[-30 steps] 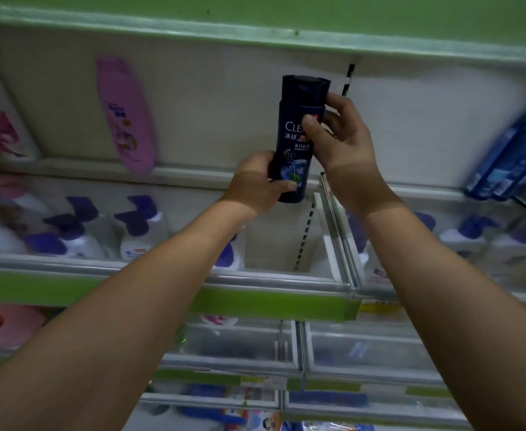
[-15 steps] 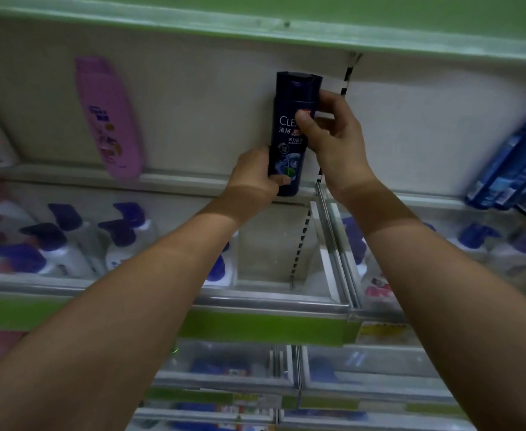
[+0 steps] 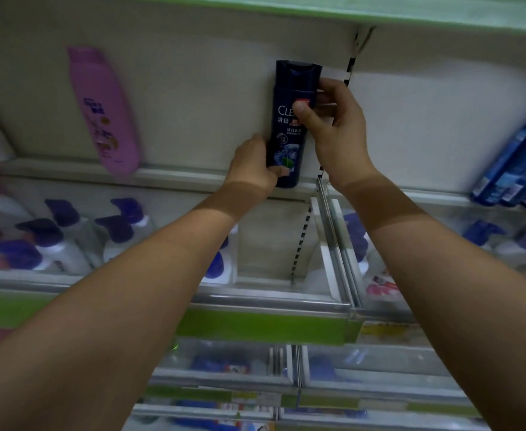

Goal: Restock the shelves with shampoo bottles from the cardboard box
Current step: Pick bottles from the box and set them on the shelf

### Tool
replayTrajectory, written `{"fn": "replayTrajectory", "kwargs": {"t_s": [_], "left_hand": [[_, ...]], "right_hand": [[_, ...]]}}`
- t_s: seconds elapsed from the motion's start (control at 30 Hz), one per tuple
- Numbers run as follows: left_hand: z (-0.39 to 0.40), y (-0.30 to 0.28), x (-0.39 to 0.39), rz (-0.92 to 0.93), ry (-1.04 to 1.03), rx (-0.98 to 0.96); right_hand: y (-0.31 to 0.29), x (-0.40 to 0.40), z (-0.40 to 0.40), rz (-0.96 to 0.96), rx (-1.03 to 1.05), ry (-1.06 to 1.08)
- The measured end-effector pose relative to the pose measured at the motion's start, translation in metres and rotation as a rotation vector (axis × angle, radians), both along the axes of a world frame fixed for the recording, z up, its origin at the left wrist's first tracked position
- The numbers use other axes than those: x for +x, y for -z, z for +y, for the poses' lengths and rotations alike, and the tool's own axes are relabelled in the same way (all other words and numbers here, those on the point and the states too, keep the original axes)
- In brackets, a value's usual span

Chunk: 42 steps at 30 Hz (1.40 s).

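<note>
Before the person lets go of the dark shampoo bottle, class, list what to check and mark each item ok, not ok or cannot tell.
1. Both hands hold the dark bottle: left hand grips near its base, right hand near the top. Ok.
2. Bottle upright, cap up. Ok.
3. Label faces outward. Ok.
4. Base resting on the shelf ledge: cannot tell.
5. Free space beside it, apart from the pink bottle. Ok.

glossy dark plastic shampoo bottle (image 3: 289, 126); smooth pink plastic bottle (image 3: 104, 110); matt painted shelf back panel (image 3: 193, 98); clear plastic shelf fronts (image 3: 271, 301).
</note>
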State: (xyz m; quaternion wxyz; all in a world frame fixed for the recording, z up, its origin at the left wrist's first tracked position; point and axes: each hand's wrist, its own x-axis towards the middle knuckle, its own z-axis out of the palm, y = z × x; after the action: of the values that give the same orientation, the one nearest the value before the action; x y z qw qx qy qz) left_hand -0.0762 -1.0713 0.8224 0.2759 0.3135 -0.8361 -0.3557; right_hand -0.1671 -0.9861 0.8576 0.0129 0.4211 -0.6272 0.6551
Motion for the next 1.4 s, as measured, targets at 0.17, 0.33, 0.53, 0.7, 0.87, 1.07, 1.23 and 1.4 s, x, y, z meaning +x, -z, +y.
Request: {"fn": "replayTrajectory", "kwargs": {"t_s": [0.17,0.33,0.53,0.7,0.87,1.07,1.23,1.4], "left_hand": [[0.001,0.000,-0.001,0.017,-0.011,-0.003],[0.004,-0.007,0.008,0.018,-0.008,0.047],[0.013,-0.020,0.044,-0.026,-0.088,-0.048],[0.033,-0.037,0.098,0.107,-0.118,0.008],[0.061,-0.046,0.182,0.215,-0.122,-0.035],[0.070,-0.021,0.306,0.252,-0.048,0.045],[0.063,0.031,0.423,0.131,0.001,0.196],[0.058,0.097,0.530,-0.043,0.025,0.314]], "right_hand": [[-0.002,-0.002,0.001,0.016,0.021,0.015],[-0.004,0.002,0.005,0.003,0.073,0.045],[-0.010,0.023,0.023,-0.124,0.135,0.082],[-0.010,0.067,0.043,-0.112,0.152,0.150],[-0.013,0.149,0.059,-0.173,0.134,0.149],[0.005,0.282,0.071,-0.205,0.156,0.075],[0.060,0.403,0.068,-0.380,0.192,0.026],[0.127,0.495,0.068,-0.519,0.299,0.011]]}}
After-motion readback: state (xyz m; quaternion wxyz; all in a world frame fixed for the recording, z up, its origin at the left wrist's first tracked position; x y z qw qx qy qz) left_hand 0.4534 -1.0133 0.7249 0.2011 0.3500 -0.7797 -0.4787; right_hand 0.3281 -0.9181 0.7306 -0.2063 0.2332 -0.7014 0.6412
